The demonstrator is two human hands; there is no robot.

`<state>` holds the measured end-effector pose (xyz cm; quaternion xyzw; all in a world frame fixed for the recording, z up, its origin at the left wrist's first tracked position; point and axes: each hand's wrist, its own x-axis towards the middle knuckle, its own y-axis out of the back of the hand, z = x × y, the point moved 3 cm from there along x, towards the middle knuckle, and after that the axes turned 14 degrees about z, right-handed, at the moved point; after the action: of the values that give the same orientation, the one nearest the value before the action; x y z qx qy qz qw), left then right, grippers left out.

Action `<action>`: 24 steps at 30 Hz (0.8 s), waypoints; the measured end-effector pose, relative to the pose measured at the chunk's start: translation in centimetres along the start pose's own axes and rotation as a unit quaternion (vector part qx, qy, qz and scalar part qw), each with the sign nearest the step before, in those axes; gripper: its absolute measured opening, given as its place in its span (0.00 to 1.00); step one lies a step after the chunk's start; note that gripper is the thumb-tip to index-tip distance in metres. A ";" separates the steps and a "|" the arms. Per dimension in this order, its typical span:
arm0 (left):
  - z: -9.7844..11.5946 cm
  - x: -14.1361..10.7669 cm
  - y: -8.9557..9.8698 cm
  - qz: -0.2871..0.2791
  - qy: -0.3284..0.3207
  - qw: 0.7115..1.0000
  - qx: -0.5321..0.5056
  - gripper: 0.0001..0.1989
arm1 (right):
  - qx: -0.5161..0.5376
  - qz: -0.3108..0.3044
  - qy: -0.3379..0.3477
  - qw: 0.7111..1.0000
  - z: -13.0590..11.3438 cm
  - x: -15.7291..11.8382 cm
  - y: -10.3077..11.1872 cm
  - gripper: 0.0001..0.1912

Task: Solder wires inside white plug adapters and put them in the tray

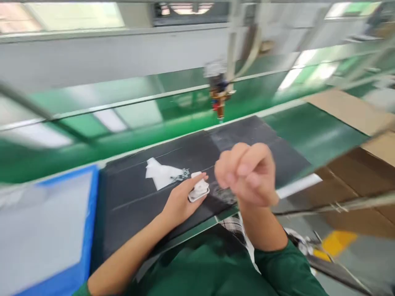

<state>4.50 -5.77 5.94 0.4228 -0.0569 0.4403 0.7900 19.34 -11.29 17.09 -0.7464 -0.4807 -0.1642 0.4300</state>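
On the black mat [123, 213], my left hand [183, 199] is wrapped round a small white plastic part [199, 189], with its thumb and fingers on either side. My right hand [248, 174] is raised above the mat, its fingers curled and pressed together; whatever it may hold is hidden. Just beyond my left hand lies a heap of small metal pieces [182, 176], at the edge of a white sheet [162, 172].
A blue-rimmed tray [89, 222] stands at the left. Beyond the mat, a tool with brass fittings [219, 98] hangs down. Brown cardboard [348, 181] lies at the right, near a white strip [299, 185]. A green surface runs behind.
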 end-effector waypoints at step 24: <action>-9.1 -7.3 5.2 0.084 0.210 0.971 0.073 0.14 | -0.272 -0.023 -0.083 0.958 15.5 10.0 10.0 0.27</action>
<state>-6.36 -2.66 -0.06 0.3711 0.1071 0.5872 0.7113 30.13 5.20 9.92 -0.8350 -0.4688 -0.2361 0.1652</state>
